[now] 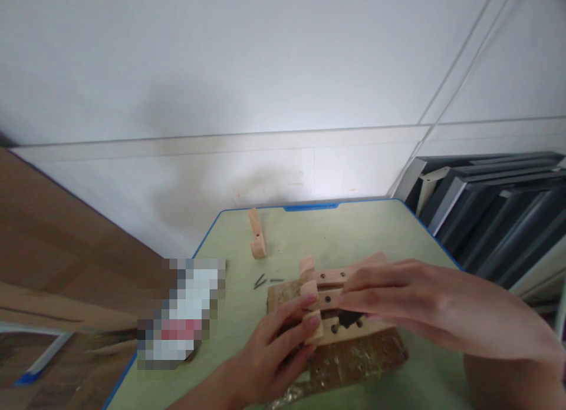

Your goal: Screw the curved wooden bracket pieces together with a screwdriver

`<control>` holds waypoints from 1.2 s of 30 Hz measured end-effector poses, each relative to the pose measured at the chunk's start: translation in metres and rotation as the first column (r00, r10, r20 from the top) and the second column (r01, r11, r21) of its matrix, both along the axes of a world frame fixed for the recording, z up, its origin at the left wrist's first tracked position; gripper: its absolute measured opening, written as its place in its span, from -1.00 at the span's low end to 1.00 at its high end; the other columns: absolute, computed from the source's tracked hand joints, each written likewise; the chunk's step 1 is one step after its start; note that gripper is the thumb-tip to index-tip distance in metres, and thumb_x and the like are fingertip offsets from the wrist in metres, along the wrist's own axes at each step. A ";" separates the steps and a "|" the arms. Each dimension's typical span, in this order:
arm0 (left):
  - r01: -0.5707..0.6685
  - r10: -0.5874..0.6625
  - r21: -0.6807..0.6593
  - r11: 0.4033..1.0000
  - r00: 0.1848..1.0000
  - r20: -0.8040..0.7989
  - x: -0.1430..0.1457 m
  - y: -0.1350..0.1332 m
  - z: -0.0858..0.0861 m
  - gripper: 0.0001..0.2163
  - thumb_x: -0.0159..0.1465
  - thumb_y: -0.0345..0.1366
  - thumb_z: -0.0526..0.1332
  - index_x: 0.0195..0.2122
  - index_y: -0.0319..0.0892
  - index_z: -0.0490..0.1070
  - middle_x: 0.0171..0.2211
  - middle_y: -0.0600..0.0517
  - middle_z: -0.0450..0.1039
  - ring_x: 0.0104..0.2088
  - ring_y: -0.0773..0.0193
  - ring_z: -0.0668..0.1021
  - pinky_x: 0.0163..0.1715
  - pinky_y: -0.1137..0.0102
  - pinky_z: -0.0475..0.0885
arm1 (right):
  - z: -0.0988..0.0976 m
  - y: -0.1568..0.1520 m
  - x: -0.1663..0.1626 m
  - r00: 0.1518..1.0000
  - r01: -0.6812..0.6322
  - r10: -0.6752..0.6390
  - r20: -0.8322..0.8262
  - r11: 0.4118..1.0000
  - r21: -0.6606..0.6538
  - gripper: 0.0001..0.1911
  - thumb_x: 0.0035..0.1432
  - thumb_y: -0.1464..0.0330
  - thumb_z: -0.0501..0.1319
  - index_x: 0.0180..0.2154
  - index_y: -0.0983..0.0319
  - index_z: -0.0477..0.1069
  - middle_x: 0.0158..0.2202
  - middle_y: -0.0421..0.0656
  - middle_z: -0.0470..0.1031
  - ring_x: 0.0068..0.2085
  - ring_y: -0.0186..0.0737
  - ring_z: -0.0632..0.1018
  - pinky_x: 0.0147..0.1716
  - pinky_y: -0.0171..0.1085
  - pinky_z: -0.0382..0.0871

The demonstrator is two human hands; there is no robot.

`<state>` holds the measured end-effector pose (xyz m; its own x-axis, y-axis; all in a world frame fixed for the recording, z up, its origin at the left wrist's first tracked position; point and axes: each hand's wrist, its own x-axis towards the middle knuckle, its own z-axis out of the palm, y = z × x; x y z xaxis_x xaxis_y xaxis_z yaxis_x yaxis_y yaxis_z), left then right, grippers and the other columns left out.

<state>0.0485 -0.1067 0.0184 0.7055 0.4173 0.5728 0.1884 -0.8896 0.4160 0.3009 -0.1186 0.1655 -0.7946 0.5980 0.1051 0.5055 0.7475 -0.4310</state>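
Observation:
Three pale wooden hooks (327,300) lie side by side across a brown block (358,366) wrapped in clear tape. Dark screw heads or holes show along their stems. My left hand (276,342) is closed around the curled ends of the nearer two, thumb and fingers pressed against the wood. Over the stems, my right hand (398,289) has its fingers together at the middle hook, with the fingertips partly hidden. Whatever they pinch is too small to make out. A dark patch shows just below those fingertips, between the middle and nearest hooks.
Another wooden hook (257,239) lies apart toward the back of the pale green table (354,227). Several thin screws (260,281) rest left of the block. A blurred-out item (190,310) sits at the left edge. Dark panels (495,210) lean at right; a cardboard box (66,239) stands left.

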 end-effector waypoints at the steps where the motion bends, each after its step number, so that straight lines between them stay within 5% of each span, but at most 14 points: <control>1: 0.002 -0.002 -0.001 1.000 1.000 0.000 0.000 0.000 0.000 -0.48 0.11 -0.60 0.13 0.11 -0.26 0.10 0.14 -0.25 0.03 0.11 0.07 0.25 -0.03 0.24 0.39 | 0.001 0.000 0.002 1.000 -0.013 0.013 -0.002 1.000 -0.013 -0.54 0.17 0.53 0.05 0.09 0.12 0.15 0.02 -0.16 0.33 0.03 -0.33 0.33 0.02 -0.32 0.17; 16: -0.001 0.001 -0.003 1.000 1.000 0.023 0.001 -0.001 -0.001 -0.50 0.11 -0.61 0.12 0.10 -0.27 0.12 0.15 -0.23 0.03 0.11 0.09 0.26 -0.04 0.26 0.40 | 0.002 0.004 0.001 0.997 0.007 -0.012 -0.074 0.998 -0.068 -0.61 0.11 0.51 0.14 -0.02 0.12 0.27 -0.07 -0.22 0.41 -0.08 -0.41 0.42 -0.13 -0.47 0.24; 22: 0.005 -0.005 -0.006 1.000 1.000 0.013 0.001 -0.001 -0.001 -0.48 0.11 -0.61 0.13 0.11 -0.27 0.11 0.14 -0.23 0.01 0.10 0.09 0.26 -0.04 0.26 0.40 | 0.000 0.008 0.001 0.999 0.039 -0.040 0.016 0.998 0.055 -0.85 0.14 0.31 0.12 -0.23 0.20 0.31 -0.33 -0.25 0.46 -0.30 -0.34 0.45 -0.36 -0.36 0.19; 36: 0.036 -0.035 -0.034 0.999 0.999 0.027 0.002 0.000 -0.002 -0.45 0.08 -0.67 0.13 0.11 -0.30 0.10 0.15 -0.23 -0.03 0.11 0.05 0.23 -0.01 0.22 0.38 | -0.013 -0.001 -0.011 0.927 0.280 -0.333 0.175 0.921 0.269 -0.66 0.24 0.15 -0.12 -0.45 0.16 0.23 -0.54 -0.30 0.37 -0.49 -0.27 0.36 -0.45 -0.24 -0.04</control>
<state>0.0506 -0.1071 0.0162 0.7051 0.4123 0.5769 0.1456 -0.8805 0.4512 0.2900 -0.1198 0.1529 -0.5955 0.7941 0.1217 0.7857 0.6072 -0.1183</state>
